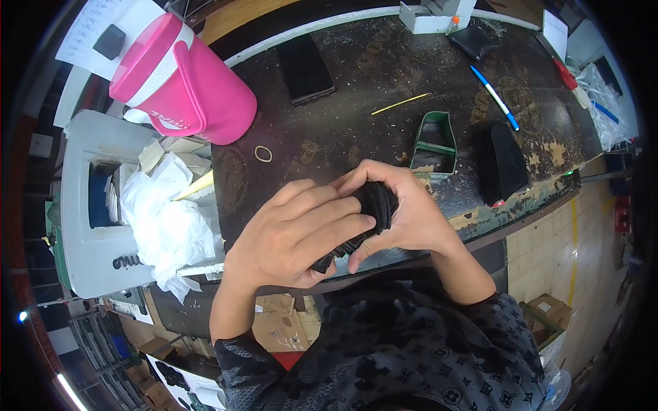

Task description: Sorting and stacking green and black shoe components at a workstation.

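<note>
Both hands are wrapped round a stack of thin black pieces (377, 205) just over the table's near edge. My left hand (301, 229) lies across the stack with its fingers laid over the pieces. From the other side my right hand (404, 209) cups the stack, its thumb below and its fingers partly hidden behind. The pieces have rounded ends; what they are made of I cannot make out. A green metal frame (436, 147) with a crossbar, shaped like a cutting die, sits just beyond my right hand.
A pink jug (205, 85) stands at the back left, above white plastic bags (168, 212). On the dark worn table (356, 75) lie a phone (305, 68), a rubber band (262, 153), a yellow stick (401, 103), a blue-white pen (495, 97) and a black case (502, 164).
</note>
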Demonstrator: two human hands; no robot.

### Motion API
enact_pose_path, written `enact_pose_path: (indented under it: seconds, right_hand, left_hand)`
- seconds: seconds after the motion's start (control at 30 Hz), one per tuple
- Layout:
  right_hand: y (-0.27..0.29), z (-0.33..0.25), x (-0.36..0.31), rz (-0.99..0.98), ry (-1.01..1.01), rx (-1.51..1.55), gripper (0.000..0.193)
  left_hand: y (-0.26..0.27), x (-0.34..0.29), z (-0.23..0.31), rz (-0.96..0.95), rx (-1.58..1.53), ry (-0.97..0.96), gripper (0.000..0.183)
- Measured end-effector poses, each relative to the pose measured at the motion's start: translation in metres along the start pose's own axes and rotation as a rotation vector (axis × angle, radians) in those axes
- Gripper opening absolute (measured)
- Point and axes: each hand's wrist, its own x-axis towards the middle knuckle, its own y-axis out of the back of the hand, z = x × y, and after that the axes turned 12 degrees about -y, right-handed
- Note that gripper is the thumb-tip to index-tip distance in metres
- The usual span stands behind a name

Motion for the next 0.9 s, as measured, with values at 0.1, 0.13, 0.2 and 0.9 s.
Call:
enact_pose_path:
  seconds: [0.1, 0.13, 0.2, 0.9]
  right_hand:
    - [-0.002, -0.001, 0.000, -0.006, 0.003, -0.012, 0.073]
    - [-0.001, -0.002, 0.000, -0.008, -0.005, -0.016, 0.073]
    - [-0.002, -0.002, -0.001, -0.009, -0.017, -0.020, 0.073]
    - [-0.003, 0.002, 0.009, 0.026, -0.015, -0.111, 0.063]
  left_hand:
    - [0.000, -0.002, -0.002, 0.003, -0.009, -0.011, 0.060]
    - [0.000, -0.001, -0.003, 0.003, -0.011, -0.012, 0.060]
    - [-0.001, 0.003, -0.005, 0.023, -0.014, -0.036, 0.053]
    - [-0.015, -0.005, -0.022, 0.173, 0.074, -0.146, 0.052]
